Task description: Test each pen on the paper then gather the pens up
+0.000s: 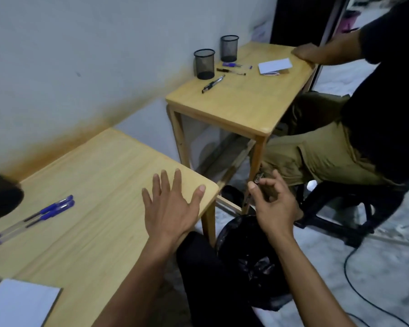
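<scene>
Two blue-capped pens (36,217) lie side by side on the left of my wooden table (99,175). A white paper pad (19,303) sits at the table's near left corner. My left hand (170,208) rests flat on the table by its right corner, fingers spread, holding nothing. My right hand (273,206) hovers off the table's right side, above a black bin bag (250,267). Its thumb and forefinger pinch a slim greyish thing that looks like a pen (257,180), mostly hidden by the fingers.
A dark pen holder (0,194) shows blurred at the left edge. A second wooden table (241,102) behind carries two mesh cups (204,63), loose pens (213,84) and paper (274,64). A seated person (364,114) rests a hand on it. A cable (354,291) crosses the floor.
</scene>
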Demonstrator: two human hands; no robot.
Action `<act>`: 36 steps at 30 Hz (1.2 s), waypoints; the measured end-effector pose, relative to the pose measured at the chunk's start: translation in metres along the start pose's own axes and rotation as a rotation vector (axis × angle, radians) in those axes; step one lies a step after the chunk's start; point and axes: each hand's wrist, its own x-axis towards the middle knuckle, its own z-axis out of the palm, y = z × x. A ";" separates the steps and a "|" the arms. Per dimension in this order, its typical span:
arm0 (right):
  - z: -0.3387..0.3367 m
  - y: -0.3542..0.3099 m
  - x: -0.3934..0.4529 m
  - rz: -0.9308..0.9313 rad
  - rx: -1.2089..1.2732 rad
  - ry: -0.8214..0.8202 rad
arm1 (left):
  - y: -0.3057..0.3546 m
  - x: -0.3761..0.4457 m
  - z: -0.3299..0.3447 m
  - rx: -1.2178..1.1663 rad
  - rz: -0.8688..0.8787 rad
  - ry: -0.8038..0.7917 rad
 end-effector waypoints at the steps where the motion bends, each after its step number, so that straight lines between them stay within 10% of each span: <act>1: -0.001 0.009 -0.001 0.027 0.016 0.004 | 0.000 0.000 0.000 0.017 -0.001 -0.007; 36: -0.007 0.041 -0.005 0.289 0.120 -0.065 | -0.004 -0.005 -0.012 -0.209 0.003 0.032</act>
